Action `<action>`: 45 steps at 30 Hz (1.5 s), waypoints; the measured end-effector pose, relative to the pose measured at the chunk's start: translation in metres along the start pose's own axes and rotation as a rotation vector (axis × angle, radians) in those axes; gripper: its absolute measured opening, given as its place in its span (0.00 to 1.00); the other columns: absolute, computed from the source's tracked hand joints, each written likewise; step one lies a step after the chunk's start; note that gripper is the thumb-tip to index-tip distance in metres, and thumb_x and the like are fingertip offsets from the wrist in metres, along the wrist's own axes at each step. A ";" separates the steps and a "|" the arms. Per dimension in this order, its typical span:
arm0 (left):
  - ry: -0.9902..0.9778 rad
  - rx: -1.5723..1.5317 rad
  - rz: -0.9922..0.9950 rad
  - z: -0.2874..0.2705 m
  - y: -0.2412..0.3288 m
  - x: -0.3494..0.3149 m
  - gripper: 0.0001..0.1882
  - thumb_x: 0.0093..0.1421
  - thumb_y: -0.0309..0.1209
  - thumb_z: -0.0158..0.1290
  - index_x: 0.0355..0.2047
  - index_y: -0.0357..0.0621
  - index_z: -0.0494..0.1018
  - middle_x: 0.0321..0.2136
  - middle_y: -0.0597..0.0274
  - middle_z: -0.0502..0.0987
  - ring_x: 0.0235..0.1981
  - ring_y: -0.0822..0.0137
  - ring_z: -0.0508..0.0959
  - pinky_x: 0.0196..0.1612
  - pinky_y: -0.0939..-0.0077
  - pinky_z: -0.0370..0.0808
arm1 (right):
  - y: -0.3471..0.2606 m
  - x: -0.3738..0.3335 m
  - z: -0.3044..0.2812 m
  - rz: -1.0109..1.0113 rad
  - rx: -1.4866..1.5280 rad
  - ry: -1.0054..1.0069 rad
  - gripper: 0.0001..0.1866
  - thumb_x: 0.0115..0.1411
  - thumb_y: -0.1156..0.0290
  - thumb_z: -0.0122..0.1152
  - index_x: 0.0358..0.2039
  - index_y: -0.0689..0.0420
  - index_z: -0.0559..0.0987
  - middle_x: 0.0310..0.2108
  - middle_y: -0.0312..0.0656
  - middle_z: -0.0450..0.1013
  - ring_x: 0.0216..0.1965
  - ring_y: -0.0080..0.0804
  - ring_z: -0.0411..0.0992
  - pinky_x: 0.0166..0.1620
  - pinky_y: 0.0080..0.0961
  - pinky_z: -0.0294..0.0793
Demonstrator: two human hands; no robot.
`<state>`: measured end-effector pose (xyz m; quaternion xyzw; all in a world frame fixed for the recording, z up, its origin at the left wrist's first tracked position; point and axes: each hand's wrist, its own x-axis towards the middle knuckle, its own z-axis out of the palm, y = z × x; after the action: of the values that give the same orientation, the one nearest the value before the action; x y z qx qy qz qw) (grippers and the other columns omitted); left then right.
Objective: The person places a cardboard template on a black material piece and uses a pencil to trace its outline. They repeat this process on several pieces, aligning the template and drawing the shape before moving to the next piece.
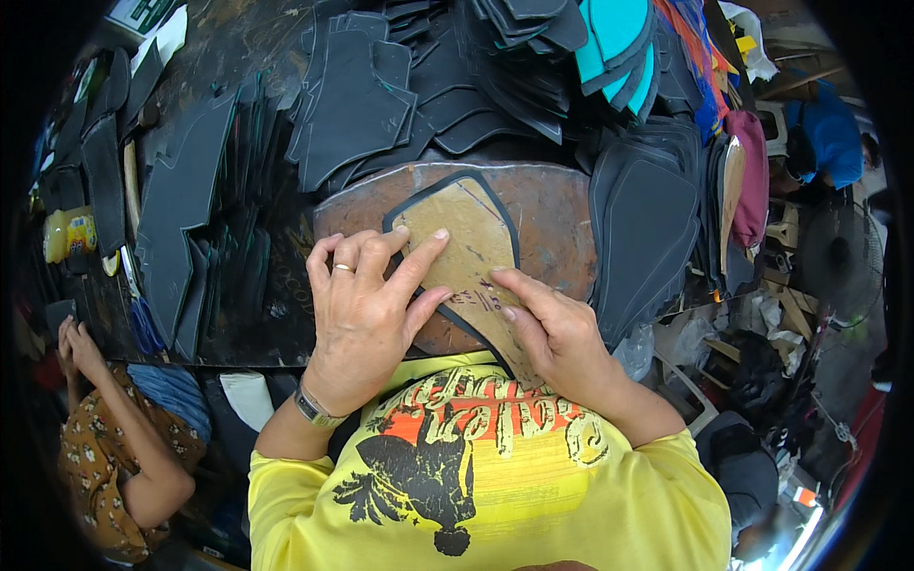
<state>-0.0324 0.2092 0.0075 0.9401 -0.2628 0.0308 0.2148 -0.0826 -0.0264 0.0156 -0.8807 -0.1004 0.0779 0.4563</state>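
Note:
A tan cardboard template point(457, 228) with a dark border lies on a worn brown board point(557, 219) in front of me. The border looks like a black sheet piece under it. The template's narrow end reaches toward my yellow shirt. My left hand point(367, 285) rests on the template's left side, fingers spread, index fingertip on its face and thumb at its edge. It wears a ring and a wristwatch. My right hand point(562, 328) grips the right edge lower down, thumb and index on top. Its other fingers are curled and mostly hidden.
Stacks of black cut pieces stand left point(186, 209), behind point(357, 105) and right point(647, 228) of the board. Turquoise pieces point(614, 48) lie at the back. Blue-handled scissors point(143, 324) and a yellow jar point(69, 235) are at left. Another person's arm point(129, 433) shows at lower left.

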 end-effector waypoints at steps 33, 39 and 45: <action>-0.158 0.310 0.265 0.018 0.059 0.002 0.24 0.62 0.33 0.50 0.54 0.27 0.75 0.57 0.38 0.73 0.62 0.44 0.72 0.65 0.57 0.71 | 0.011 0.064 -0.038 -0.058 0.581 0.186 0.18 0.78 0.66 0.47 0.48 0.65 0.83 0.48 0.46 0.78 0.44 0.26 0.77 0.43 0.21 0.76; -0.111 0.255 0.260 0.023 0.063 -0.001 0.26 0.61 0.37 0.52 0.55 0.29 0.77 0.56 0.34 0.74 0.61 0.39 0.73 0.65 0.51 0.71 | 0.003 0.088 -0.002 -0.006 0.758 -0.175 0.10 0.73 0.81 0.53 0.52 0.67 0.77 0.46 0.47 0.78 0.46 0.36 0.83 0.51 0.28 0.83; -0.097 0.210 0.240 0.024 0.066 -0.005 0.26 0.60 0.35 0.53 0.52 0.25 0.78 0.52 0.31 0.77 0.57 0.38 0.76 0.65 0.50 0.71 | -0.001 0.097 -0.002 -0.061 0.404 -0.297 0.06 0.67 0.84 0.60 0.43 0.65 0.79 0.41 0.46 0.80 0.45 0.33 0.81 0.53 0.31 0.83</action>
<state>-0.0719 0.1504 0.0107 0.9196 -0.3787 0.0382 0.0972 0.0121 -0.0038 0.0131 -0.7470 -0.1752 0.2114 0.6054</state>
